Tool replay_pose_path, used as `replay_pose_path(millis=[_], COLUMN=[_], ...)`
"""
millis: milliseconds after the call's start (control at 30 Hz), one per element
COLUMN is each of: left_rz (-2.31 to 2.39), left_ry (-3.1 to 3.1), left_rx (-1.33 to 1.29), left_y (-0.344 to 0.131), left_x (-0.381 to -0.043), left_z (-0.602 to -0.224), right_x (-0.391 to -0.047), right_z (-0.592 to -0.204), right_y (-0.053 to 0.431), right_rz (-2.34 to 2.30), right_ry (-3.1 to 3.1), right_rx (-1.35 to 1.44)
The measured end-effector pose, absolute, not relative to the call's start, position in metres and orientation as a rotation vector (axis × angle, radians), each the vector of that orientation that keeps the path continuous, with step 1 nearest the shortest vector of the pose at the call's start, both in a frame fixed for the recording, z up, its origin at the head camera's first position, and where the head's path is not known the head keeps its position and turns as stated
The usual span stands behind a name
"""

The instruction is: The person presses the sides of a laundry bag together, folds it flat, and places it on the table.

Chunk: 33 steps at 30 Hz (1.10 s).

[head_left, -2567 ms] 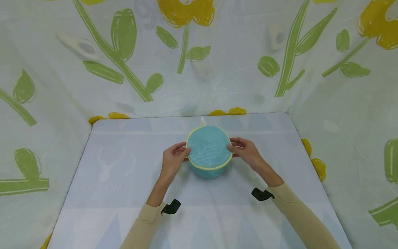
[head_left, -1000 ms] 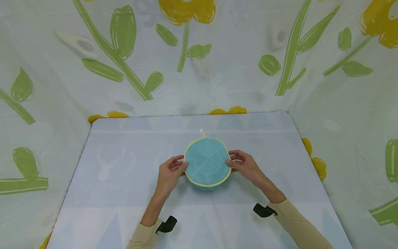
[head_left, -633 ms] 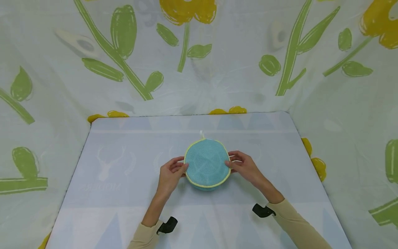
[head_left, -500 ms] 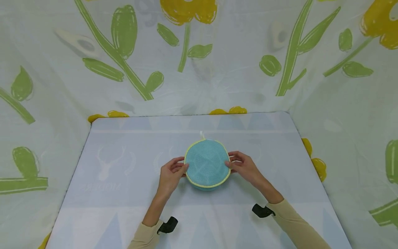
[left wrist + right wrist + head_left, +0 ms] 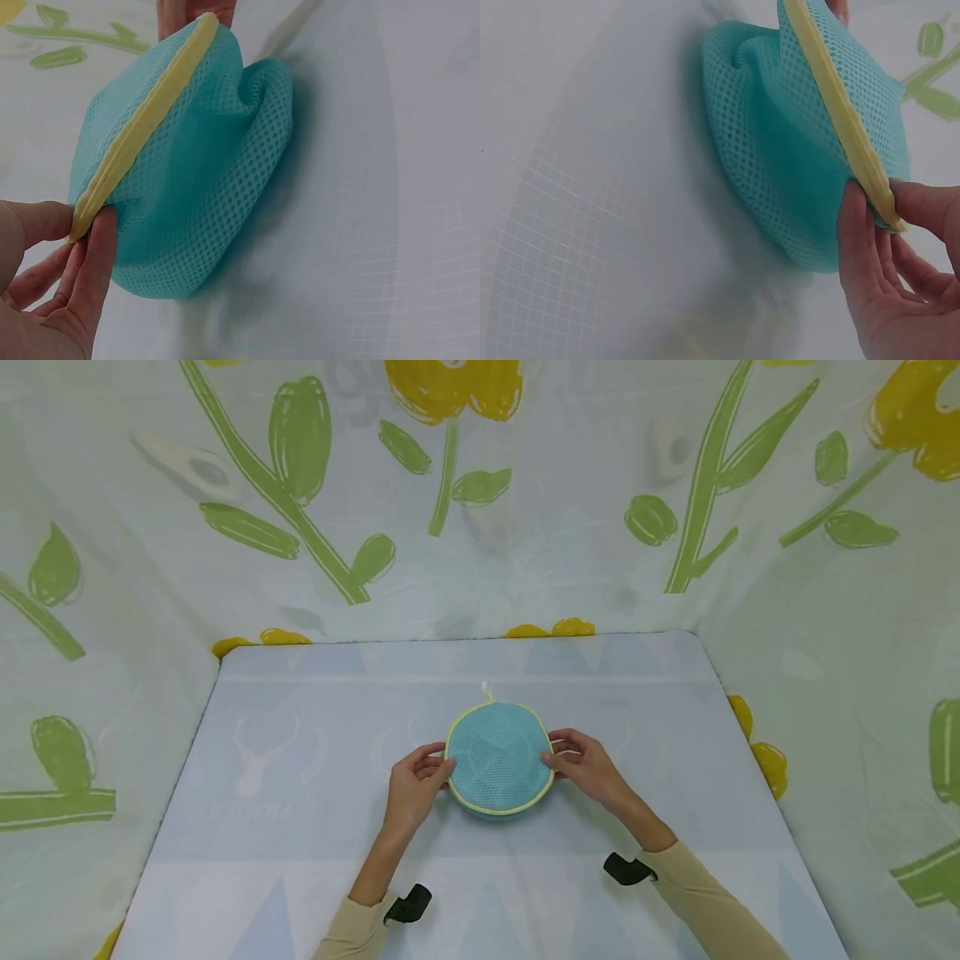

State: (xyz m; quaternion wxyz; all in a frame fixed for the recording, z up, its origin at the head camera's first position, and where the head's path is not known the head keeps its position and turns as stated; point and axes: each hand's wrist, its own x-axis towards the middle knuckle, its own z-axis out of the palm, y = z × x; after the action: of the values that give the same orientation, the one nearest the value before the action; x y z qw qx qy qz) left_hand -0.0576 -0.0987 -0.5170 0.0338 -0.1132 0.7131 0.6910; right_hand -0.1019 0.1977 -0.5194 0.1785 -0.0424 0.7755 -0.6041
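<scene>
1. A white curtain [image 5: 570, 510], printed with green leaves and yellow flowers, fills the upper half and both sides of the frame.
2. The pale blue and white table [image 5: 315, 827] spreads across the lower centre.
3. A round blue mesh bag [image 5: 498, 758] with yellow trim sits just below the frame's centre, its softer body creased beneath the flat top.
4. The left hand [image 5: 416, 781], left of centre, pinches the trim between thumb and fingers.
5. The right hand [image 5: 588, 764], right of centre, pinches the opposite edge likewise.
6. Black devices [image 5: 408, 903] show at both wrists, lower centre.
7. A small white tab [image 5: 486, 689] sticks up at the bag's top edge.
</scene>
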Motion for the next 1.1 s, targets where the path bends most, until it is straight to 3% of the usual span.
replay_pose_path(millis=[767, 1100], left_rz=[2.037, 1.844], left_ry=[2.359, 2.822], left_rx=[-0.383, -0.181], left_y=[-0.093, -0.085], left_x=[-0.058, -0.056], left_z=[-0.536, -0.544], right_x=[-0.1, -0.096], right_z=[-0.537, -0.54], right_y=[0.195, 0.19], right_rz=[-1.669, -1.519], right_ry=[2.25, 2.579], right_rx=[-0.117, -0.233])
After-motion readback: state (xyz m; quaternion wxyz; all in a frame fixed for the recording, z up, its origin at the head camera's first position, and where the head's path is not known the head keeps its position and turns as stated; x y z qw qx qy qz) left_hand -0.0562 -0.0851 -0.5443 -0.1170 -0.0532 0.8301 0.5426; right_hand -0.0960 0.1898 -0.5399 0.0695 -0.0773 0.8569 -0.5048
